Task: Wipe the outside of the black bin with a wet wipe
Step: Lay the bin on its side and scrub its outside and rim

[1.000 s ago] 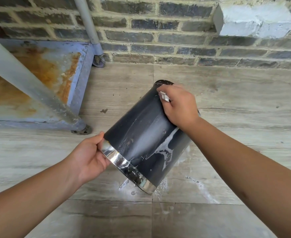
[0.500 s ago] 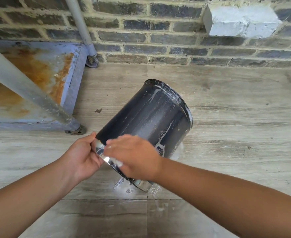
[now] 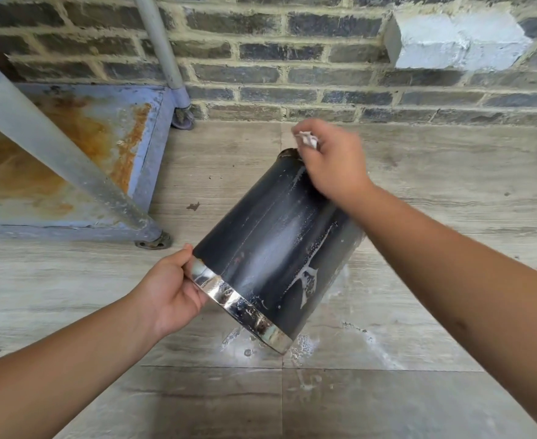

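Right hand clutching wet wipe atop tilted black bin, left hand gripping rim.

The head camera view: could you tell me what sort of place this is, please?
Probably an outdoor or utility corner: a bare brick wall, a tiled floor and a rusty metal frame on castors.

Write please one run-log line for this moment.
left hand: grips chrome rim | right hand: holds wet wipe at far end | black bin: tilted
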